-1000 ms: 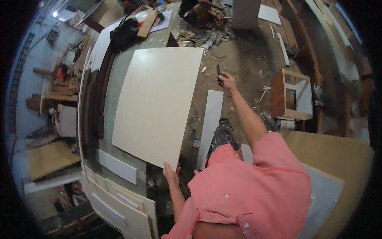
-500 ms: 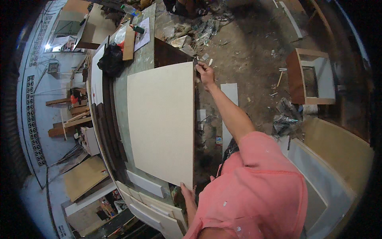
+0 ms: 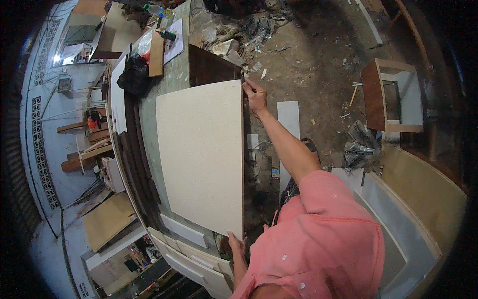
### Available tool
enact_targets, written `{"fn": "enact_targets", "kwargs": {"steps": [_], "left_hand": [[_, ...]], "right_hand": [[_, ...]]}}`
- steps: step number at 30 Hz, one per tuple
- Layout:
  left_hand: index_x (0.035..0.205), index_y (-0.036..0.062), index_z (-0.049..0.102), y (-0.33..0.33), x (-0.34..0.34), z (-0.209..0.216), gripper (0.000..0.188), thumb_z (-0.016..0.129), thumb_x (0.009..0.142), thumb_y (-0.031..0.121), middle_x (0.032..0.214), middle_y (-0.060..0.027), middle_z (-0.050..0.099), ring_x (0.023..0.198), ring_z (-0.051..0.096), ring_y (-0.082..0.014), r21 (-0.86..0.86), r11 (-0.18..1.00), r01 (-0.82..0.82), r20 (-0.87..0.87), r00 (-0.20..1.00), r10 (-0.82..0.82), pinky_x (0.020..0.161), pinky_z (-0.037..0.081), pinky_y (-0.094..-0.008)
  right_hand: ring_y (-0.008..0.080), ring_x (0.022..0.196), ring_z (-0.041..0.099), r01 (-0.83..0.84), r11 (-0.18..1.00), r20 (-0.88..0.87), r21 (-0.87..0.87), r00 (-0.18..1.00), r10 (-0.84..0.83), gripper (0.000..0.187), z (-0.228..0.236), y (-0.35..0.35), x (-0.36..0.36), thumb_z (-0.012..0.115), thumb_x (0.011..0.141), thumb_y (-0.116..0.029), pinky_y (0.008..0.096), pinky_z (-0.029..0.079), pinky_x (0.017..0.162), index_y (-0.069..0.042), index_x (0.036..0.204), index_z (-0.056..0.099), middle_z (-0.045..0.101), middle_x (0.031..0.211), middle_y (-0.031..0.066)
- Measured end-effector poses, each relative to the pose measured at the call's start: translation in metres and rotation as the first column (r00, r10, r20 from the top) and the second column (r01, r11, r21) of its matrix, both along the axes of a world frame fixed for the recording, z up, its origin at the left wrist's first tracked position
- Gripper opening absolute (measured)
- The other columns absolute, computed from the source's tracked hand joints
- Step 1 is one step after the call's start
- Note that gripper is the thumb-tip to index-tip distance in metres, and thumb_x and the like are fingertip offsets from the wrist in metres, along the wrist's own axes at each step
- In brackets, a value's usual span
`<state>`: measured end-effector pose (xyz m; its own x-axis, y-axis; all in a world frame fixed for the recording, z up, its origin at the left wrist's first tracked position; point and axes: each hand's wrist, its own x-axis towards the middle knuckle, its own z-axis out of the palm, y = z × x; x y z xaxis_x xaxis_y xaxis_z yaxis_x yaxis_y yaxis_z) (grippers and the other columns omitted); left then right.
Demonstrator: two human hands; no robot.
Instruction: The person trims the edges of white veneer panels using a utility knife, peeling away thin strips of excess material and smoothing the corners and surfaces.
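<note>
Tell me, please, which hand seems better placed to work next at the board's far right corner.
Probably the right hand: it's at that corner, while the left hand is at the near end of the board.

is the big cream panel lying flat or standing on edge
Lying flat, or nearly so: the cream panel shows its broad face upward, spread out over the greenish tabletop.

Black bag beside a wooden plank, brown box frame on floor
</note>
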<state>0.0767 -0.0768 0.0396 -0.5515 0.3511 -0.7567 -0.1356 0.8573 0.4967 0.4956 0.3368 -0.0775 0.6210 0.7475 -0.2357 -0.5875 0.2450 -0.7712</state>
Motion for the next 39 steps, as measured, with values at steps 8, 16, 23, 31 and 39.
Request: {"fn": "enact_targets", "kwargs": {"steps": [8, 16, 23, 31, 39], "left_hand": [[0.136, 0.0145, 0.043, -0.003, -0.004, -0.002, 0.058, 0.037, 0.099, 0.058, 0.118, -0.01, 0.062, 0.098, 0.063, -0.033, -0.039, 0.999, 0.037, 0.019, 0.999, -0.036, 0.081, 0.049, -0.0533], [0.135, 0.0156, 0.045, -0.003, -0.01, -0.013, 0.059, 0.036, 0.098, 0.061, 0.117, -0.0105, 0.062, 0.088, 0.065, -0.033, -0.002, 1.0, 0.005, 0.015, 1.0, -0.005, 0.067, 0.05, -0.0491], [0.133, 0.0139, 0.045, -0.008, -0.014, -0.015, 0.058, 0.035, 0.099, 0.06, 0.108, -0.0108, 0.064, 0.082, 0.065, -0.0315, 0.021, 0.999, 0.041, 0.007, 0.999, -0.041, 0.064, 0.049, -0.0462], [0.132, 0.0105, 0.044, -0.006, -0.011, -0.015, 0.055, 0.036, 0.101, 0.055, 0.108, -0.0123, 0.065, 0.08, 0.067, -0.032, 0.052, 0.998, 0.027, 0.038, 0.999, -0.029, 0.058, 0.052, -0.0433], [0.13, -0.0002, 0.043, -0.006, -0.009, -0.01, 0.057, 0.033, 0.104, 0.05, 0.101, -0.0163, 0.066, 0.072, 0.069, -0.0305, 0.112, 0.985, 0.134, 0.076, 0.987, -0.143, 0.051, 0.055, -0.038]], "right_hand": [[0.0135, 0.105, 0.063, -0.048, 0.989, 0.204, -0.142, 0.976, 0.077, 0.035, 0.003, -0.015, 0.001, 0.069, 0.092, -0.024, 0.0285, 0.046, 0.095, -0.008, 0.124, 0.067, 0.071, 0.116, 0.0101], [0.0118, 0.107, 0.061, -0.008, 1.0, 0.232, -0.016, 0.973, 0.011, 0.038, 0.009, -0.014, 0.009, 0.066, 0.093, -0.02, 0.0276, 0.046, 0.096, -0.007, 0.129, 0.063, 0.069, 0.12, 0.0097], [0.0107, 0.105, 0.06, -0.077, 0.996, 0.035, 0.051, 0.997, 0.075, 0.038, -0.001, -0.013, 0.003, 0.065, 0.095, -0.015, 0.0259, 0.046, 0.094, -0.006, 0.132, 0.06, 0.068, 0.12, 0.0071], [0.0106, 0.104, 0.06, -0.038, 0.995, 0.0, 0.087, 0.999, 0.038, 0.038, -0.011, -0.018, -0.007, 0.064, 0.096, -0.016, 0.0255, 0.046, 0.094, -0.004, 0.132, 0.06, 0.067, 0.12, 0.007], [0.0137, 0.104, 0.063, 0.034, 0.998, 0.106, 0.047, 0.994, -0.039, 0.036, -0.012, -0.01, -0.003, 0.065, 0.094, -0.015, 0.0269, 0.047, 0.094, -0.003, 0.128, 0.063, 0.069, 0.117, 0.0098]]}}
